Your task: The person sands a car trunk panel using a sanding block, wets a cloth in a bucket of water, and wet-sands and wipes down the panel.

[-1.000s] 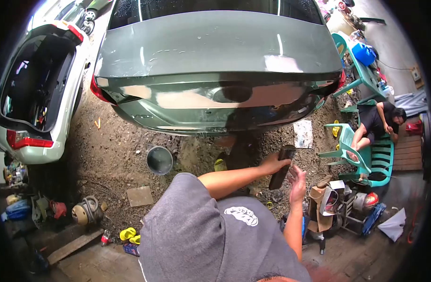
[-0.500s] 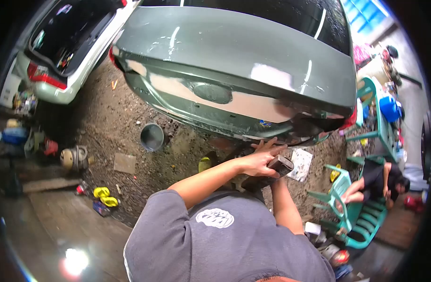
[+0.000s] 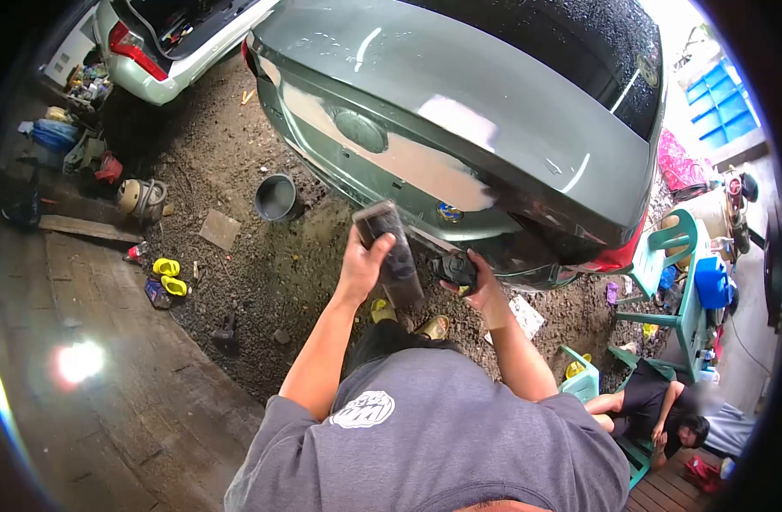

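My left hand [image 3: 362, 266] is closed around a long flat block [image 3: 401, 277], its dark face turned up and my thumb lying across it; it looks like a sanding block. In my right hand [image 3: 485, 286] is a small black lumpy object [image 3: 453, 271] whose kind I cannot make out. Both hands are apart, in front of my body and behind the rear of a dark green car [image 3: 528, 145]. Beige patches [image 3: 425, 171] spread over the car's rear panel, around an oval recess. A blue and yellow item [image 3: 448, 212] sits on the panel near my right hand.
A dark bucket [image 3: 277, 198] stands on the gravel to the left. A white car [image 3: 143, 81] is parked at upper left. Green plastic chairs [image 3: 677, 256] and a seated person [image 3: 651, 397] are at right. Yellow clogs [image 3: 171, 277] lie by the concrete floor.
My hands were close together near the bumper and have separated. The left hand has moved left with the block, and the black object now shows in my right hand. The view has turned.
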### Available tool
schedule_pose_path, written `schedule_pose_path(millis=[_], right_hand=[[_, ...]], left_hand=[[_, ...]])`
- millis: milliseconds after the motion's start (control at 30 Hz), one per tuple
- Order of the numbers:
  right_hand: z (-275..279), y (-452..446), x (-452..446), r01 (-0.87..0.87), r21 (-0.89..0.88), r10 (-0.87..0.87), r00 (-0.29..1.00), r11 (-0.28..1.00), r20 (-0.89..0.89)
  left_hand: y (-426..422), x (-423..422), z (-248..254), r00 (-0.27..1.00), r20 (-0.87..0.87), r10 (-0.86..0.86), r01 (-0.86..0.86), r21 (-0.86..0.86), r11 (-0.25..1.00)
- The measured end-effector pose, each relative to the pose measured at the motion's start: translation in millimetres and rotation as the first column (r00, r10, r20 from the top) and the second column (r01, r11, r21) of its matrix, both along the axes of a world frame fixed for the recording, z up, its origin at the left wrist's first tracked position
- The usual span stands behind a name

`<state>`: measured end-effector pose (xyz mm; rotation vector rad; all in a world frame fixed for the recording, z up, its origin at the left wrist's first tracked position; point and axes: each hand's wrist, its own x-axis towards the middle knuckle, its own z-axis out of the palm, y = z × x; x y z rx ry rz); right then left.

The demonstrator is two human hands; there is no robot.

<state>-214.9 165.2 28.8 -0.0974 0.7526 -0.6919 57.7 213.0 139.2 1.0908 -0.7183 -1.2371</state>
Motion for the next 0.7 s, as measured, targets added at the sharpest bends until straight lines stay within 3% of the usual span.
schedule_pose_path(millis=[67, 100, 133, 167, 200, 233, 300, 333, 367, 400, 467, 500, 633, 700], right_hand=[[29.5, -5.6, -1.0, -0.067, -0.105, 0.054, 0.991, 0.992, -0.12], [47.4, -12.0, -2.0, -0.128, -0.189, 0.092, 0.978, 0.974, -0.186], [68.5, -19.9, -2.4, -0.199, -0.267, 0.13, 0.958, 0.943, -0.255], [98.4, -34.1, -1.0, -0.308, -0.414, 0.162, 0.922, 0.857, -0.351], [126.9, -53.6, 4.4, -0.475, -0.598, 0.111, 0.833, 0.645, -0.542], [168.1, -62.7, 15.0, -0.541, -0.585, 0.126, 0.79, 0.605, -0.6], [216.2, -88.0, 27.3, -0.625, -0.639, 0.054, 0.733, 0.448, -0.679], [234.9, -104.7, 34.4, -0.696, -0.686, -0.12, 0.678, 0.21, -0.725], [246.9, -124.3, 41.4, -0.756, -0.653, -0.221, 0.632, 0.034, -0.743], [256.9, -142.5, 48.4, -0.8, -0.585, -0.323, 0.594, -0.137, -0.737], [277.7, -167.6, 67.3, -0.829, -0.439, -0.467, 0.558, -0.347, -0.686], [275.2, -182.4, 74.5, -0.807, -0.416, -0.499, 0.588, -0.42, -0.636], [264.4, -217.3, 86.5, -0.823, -0.223, -0.52, 0.514, -0.522, -0.682], [242.1, -238.0, 87.6, -0.764, -0.221, -0.523, 0.592, -0.606, -0.613]], left_hand=[[-10.1, 10.4, -41.6, 0.976, -0.092, 0.195, -0.179, 0.156, 0.971], [-16.7, 12.5, -60.6, 0.977, -0.007, 0.212, -0.206, 0.201, 0.958], [-21.2, 7.0, -64.0, 0.963, -0.033, 0.268, -0.256, 0.205, 0.945], [-28.7, -3.2, -64.6, 0.943, -0.057, 0.327, -0.309, 0.207, 0.928], [-34.9, -14.3, -64.4, 0.919, -0.08, 0.387, -0.363, 0.212, 0.907], [-40.5, -25.4, -64.4, 0.911, 0.025, 0.412, -0.406, 0.234, 0.883], [-56.7, -50.0, -52.6, 0.86, -0.079, 0.504, -0.481, 0.203, 0.853], [-69.0, -60.5, -47.0, 0.829, -0.131, 0.544, -0.52, 0.181, 0.835], [-82.3, -70.0, -52.2, 0.797, -0.234, 0.557, -0.539, 0.142, 0.831], [-91.2, -78.2, -46.5, 0.792, -0.207, 0.574, -0.557, 0.14, 0.819], [-111.9, -93.7, -48.8, 0.769, -0.049, 0.637, -0.628, 0.127, 0.768], [-121.1, -101.8, -48.0, 0.747, 0.018, 0.665, -0.662, 0.12, 0.74], [-148.4, -137.4, -36.5, 0.582, 0.394, 0.712, -0.799, 0.111, 0.591], [-144.5, -141.6, -15.0, 0.616, 0.516, 0.595, -0.757, 0.179, 0.628]])
